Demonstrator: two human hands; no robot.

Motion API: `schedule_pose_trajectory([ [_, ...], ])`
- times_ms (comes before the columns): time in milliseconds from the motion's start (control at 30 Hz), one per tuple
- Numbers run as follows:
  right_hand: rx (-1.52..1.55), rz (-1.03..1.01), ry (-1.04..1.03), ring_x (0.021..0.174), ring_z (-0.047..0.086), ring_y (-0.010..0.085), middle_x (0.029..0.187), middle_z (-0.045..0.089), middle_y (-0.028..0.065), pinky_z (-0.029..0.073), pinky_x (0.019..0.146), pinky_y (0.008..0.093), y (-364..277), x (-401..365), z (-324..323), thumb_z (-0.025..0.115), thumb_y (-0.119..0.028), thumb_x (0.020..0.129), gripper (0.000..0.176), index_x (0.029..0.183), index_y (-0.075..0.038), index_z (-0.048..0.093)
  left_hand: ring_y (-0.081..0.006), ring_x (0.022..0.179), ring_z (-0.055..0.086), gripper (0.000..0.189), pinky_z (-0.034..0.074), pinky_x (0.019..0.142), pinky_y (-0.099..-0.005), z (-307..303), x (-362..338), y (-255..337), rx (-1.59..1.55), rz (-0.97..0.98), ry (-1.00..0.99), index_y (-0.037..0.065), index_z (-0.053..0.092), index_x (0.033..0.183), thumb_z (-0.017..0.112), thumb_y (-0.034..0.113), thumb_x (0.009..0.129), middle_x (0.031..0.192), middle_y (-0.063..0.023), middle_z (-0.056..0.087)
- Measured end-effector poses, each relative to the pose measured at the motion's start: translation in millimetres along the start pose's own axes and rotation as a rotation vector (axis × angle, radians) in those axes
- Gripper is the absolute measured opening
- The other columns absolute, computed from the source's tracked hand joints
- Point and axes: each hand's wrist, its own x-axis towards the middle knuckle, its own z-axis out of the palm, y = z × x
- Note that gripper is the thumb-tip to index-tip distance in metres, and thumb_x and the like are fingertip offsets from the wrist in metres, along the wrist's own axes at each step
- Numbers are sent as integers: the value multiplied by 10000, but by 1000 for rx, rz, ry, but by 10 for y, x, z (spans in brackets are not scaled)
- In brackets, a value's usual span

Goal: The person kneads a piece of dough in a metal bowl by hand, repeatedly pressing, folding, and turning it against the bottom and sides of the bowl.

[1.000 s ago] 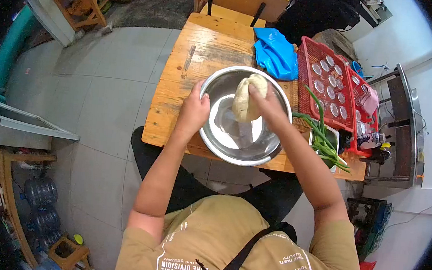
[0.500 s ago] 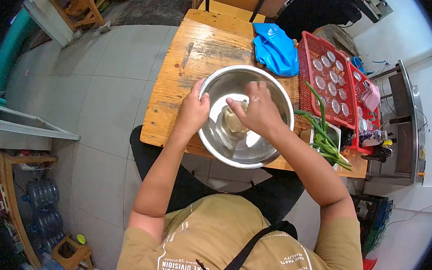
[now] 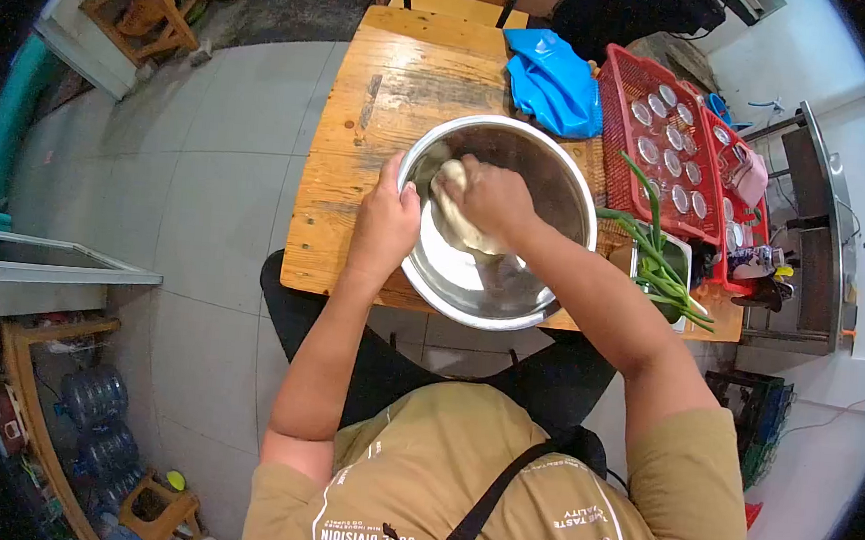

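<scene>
Curling over dough inside the bowl, the right hand slants leftward.

White print stands on the tan shirt, upside down in this view; in the block on the wearer's left, "BOMBBOOGIE" can be read, with "CORE DIVISION" as its next line, and smaller lines beyond that are too fine to make out; in the framed block across the black strap, "BE NICE TO PEOPLE" and "FOR NO REASON" can be read, then "TASTE" and "QUALITY"; the word before "TASTE" is unclear; pale lettering on the dark bottle is too small to read.
</scene>
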Motion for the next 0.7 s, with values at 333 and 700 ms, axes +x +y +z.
schedule_pose_trajectory([
  [333, 436, 44, -71, 1077, 676, 421, 1102, 704, 280, 521, 930, 477, 49, -808, -584, 540, -515, 1039, 535, 1110, 10, 617, -490, 1106, 656, 483, 518, 959, -529, 35, 9, -68, -25, 18, 89, 24, 454, 1474, 499, 146, 1009, 1191, -325, 675],
  [700, -284, 35, -4, 1151, 616, 514, 1476, 394, 408, 528, 990, 539, -216, -824, -301, 642, -708, 889, 1056, 1547, 68, 357, -487, 1091, 662, 467, 527, 941, -534, 75, 19, -46, -64, 14, 60, 44, 453, 1462, 490, 147, 1009, 1180, -314, 679],
])
